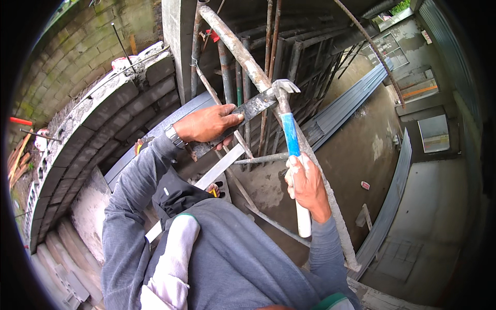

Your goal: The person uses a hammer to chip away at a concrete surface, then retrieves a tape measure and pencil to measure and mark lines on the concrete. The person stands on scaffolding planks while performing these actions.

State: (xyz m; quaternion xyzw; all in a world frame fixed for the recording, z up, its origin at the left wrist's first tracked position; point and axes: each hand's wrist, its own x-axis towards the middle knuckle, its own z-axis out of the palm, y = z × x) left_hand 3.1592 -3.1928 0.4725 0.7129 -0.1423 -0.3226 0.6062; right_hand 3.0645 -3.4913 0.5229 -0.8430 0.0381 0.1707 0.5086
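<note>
My right hand is wrapped around the white and blue handle of a claw hammer. The hammer's steel head is up, overlapping the far end of a dark, scuffed flat bar; whether they touch I cannot tell. My left hand grips the near end of that bar, thumb on top. Behind the hammer head a mortar-spattered scaffold pipe slants from upper left to lower right. Below my left hand lies a pale straight strip.
A hollow-block wall curves along the left, beside a concrete column. Upright pipes and a hanging rusty bar stand ahead. Far below on the right, corrugated metal sheets lie on the concrete floor.
</note>
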